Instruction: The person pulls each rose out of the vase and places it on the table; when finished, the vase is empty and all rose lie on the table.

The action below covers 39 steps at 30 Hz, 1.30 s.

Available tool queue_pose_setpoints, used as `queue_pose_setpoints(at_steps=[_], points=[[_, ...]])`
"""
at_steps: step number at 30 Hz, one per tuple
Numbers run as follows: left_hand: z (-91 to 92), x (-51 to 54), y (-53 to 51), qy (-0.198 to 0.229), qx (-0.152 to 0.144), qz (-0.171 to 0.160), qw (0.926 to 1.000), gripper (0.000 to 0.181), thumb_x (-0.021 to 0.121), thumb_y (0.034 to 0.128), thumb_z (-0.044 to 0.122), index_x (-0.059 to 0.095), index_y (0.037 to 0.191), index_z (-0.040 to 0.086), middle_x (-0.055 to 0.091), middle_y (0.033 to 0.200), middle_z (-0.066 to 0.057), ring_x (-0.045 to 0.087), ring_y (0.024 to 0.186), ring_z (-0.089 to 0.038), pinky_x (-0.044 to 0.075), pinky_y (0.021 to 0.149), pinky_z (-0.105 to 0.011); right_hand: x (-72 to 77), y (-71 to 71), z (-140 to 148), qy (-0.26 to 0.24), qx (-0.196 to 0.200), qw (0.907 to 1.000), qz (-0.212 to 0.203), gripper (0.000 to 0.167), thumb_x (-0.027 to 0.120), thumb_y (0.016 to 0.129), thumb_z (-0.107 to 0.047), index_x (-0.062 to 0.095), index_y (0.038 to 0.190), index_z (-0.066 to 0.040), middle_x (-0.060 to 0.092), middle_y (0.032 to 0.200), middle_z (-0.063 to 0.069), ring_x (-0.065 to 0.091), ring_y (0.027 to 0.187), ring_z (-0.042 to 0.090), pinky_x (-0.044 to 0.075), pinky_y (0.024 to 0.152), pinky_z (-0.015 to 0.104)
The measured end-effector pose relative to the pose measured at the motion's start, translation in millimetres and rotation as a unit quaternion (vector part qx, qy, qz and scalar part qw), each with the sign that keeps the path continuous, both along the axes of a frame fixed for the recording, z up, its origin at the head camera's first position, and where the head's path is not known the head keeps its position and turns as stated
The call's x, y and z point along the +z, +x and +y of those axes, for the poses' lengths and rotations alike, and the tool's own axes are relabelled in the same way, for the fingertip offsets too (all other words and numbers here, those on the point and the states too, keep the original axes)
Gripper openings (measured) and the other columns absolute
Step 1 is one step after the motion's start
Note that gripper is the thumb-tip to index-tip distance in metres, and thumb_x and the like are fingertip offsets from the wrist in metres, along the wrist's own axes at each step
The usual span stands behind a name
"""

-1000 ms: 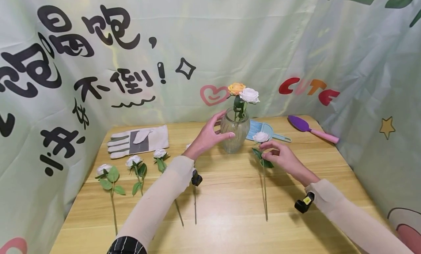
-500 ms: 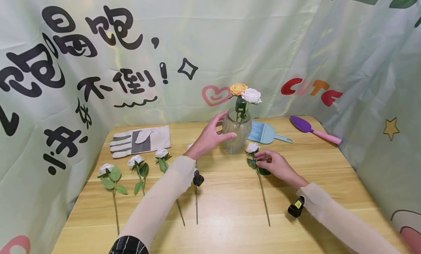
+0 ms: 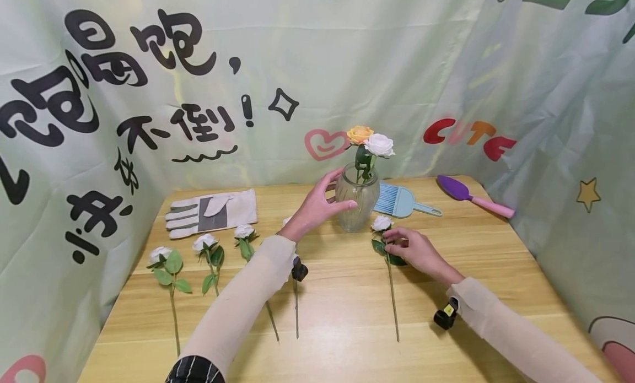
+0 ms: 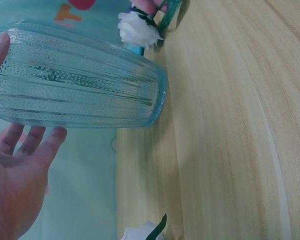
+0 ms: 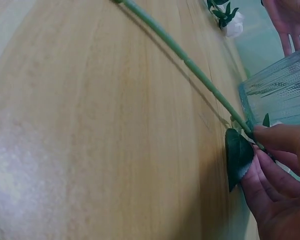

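In the head view my left hand (image 3: 317,205) holds a ribbed clear glass vase (image 3: 358,211) at its left side, thumb across the front. The left wrist view shows the thumb and fingertips on either side of the vase (image 4: 75,75). An orange rose (image 3: 359,134) and a white rose (image 3: 379,145) stand in it. To the right of the vase, my right hand (image 3: 416,251) pinches another white rose (image 3: 381,224) just below its bloom. Its green stem (image 5: 185,59) slants across the right wrist view, a little above the table, with a dark leaf (image 5: 238,156) by my fingers.
Several white roses lie at the left, one (image 3: 160,254) outermost; my left arm covers parts of some. Behind them lies a work glove (image 3: 210,212). A blue dustpan-and-brush piece (image 3: 402,200) and a purple trowel (image 3: 453,188) with pink handle lie at the back of the wooden table (image 3: 347,311).
My right hand has moved left and slightly down with the white rose, closer to the vase. Lately the stem's lower end has swung a little left. My left hand stays on the vase.
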<state>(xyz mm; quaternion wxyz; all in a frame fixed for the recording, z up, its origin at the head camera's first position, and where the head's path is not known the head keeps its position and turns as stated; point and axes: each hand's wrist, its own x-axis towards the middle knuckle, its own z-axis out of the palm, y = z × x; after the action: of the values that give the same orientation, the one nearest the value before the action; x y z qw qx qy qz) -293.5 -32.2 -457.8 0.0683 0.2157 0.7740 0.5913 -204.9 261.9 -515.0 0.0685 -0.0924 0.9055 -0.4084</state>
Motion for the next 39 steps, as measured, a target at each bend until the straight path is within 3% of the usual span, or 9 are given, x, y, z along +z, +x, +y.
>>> queue_pose_setpoints(at_steps=[6,11,18,21,24,27,33,39], points=[[0.4,-1.1,0.2,0.001,0.001,-0.002,1.0,0.095,0.089,0.0917,0.045,0.034,0.169,0.041,0.043,0.168,0.005,0.046,0.154,-0.025,0.048,0.126,-0.051,0.1,1.0,0,0.02,0.002,0.9997,0.013,0.031,0.074,0.106,-0.019,0.075,0.135,-0.008,0.076,0.131,0.016,0.074,0.11,0.028,0.06,0.084,0.029],[-0.1,-1.9,-0.5,0.002,0.0,-0.006,1.0,0.095,0.089,0.0914,0.047,0.034,0.168,0.043,0.042,0.169,0.005,0.046,0.154,-0.025,0.047,0.126,-0.051,0.9,1.2,1,0.025,0.012,0.9993,0.027,0.03,0.073,0.106,-0.017,0.073,0.135,-0.008,0.078,0.126,0.015,0.075,0.104,0.026,0.061,0.082,0.031],[-1.1,-3.3,-1.4,-0.001,0.004,-0.006,1.0,0.095,0.09,0.0907,0.047,0.034,0.168,0.044,0.042,0.169,0.003,0.047,0.154,-0.026,0.049,0.125,-0.05,4.5,2.6,2,0.026,0.008,0.9993,0.025,0.028,0.077,0.104,-0.019,0.075,0.13,-0.009,0.078,0.116,0.012,0.073,0.091,0.019,0.06,0.069,0.028],[-0.7,-3.7,-1.4,0.001,0.003,-0.005,1.0,0.095,0.09,0.0905,0.047,0.034,0.168,0.043,0.043,0.168,0.004,0.047,0.153,-0.027,0.048,0.125,-0.051,8.9,2.3,5,0.033,0.006,0.9984,0.045,0.03,0.077,0.104,-0.02,0.075,0.131,-0.007,0.078,0.119,0.014,0.075,0.095,0.022,0.063,0.074,0.031],[-0.2,-3.2,-1.1,0.004,0.002,-0.006,1.0,0.095,0.09,0.091,0.046,0.035,0.168,0.041,0.043,0.168,0.003,0.046,0.154,-0.029,0.048,0.126,-0.051,18.5,-1.1,8,0.028,-0.007,0.9967,0.076,0.031,0.075,0.105,-0.021,0.073,0.132,-0.005,0.078,0.119,0.015,0.075,0.1,0.026,0.064,0.084,0.032],[0.5,-2.0,-0.8,0.003,0.003,-0.007,1.0,0.094,0.09,0.0915,0.045,0.035,0.168,0.04,0.043,0.167,0.002,0.046,0.154,-0.03,0.047,0.126,-0.052,34.7,-7.8,10,0.013,-0.024,0.9932,0.113,0.03,0.074,0.106,-0.023,0.073,0.131,-0.006,0.079,0.117,0.014,0.075,0.101,0.024,0.061,0.087,0.023],[1.1,-1.9,-1.6,0.0,0.003,-0.007,1.0,0.095,0.09,0.091,0.045,0.035,0.168,0.039,0.044,0.167,0.001,0.047,0.154,-0.028,0.048,0.126,-0.051,74.5,-20.8,6,-0.053,-0.034,0.9821,0.178,0.026,0.073,0.108,-0.023,0.075,0.128,-0.007,0.079,0.122,0.014,0.071,0.102,0.006,0.055,0.087,0.009],[0.7,-1.8,-0.9,0.002,0.001,-0.009,1.0,0.094,0.09,0.0913,0.044,0.035,0.168,0.041,0.043,0.168,0.0,0.047,0.154,-0.029,0.048,0.126,-0.05,100.6,-36.8,-8,-0.132,-0.014,0.9752,0.177,0.031,0.07,0.109,-0.022,0.072,0.135,-0.006,0.072,0.135,0.016,0.068,0.115,0.005,0.056,0.097,0.01]])
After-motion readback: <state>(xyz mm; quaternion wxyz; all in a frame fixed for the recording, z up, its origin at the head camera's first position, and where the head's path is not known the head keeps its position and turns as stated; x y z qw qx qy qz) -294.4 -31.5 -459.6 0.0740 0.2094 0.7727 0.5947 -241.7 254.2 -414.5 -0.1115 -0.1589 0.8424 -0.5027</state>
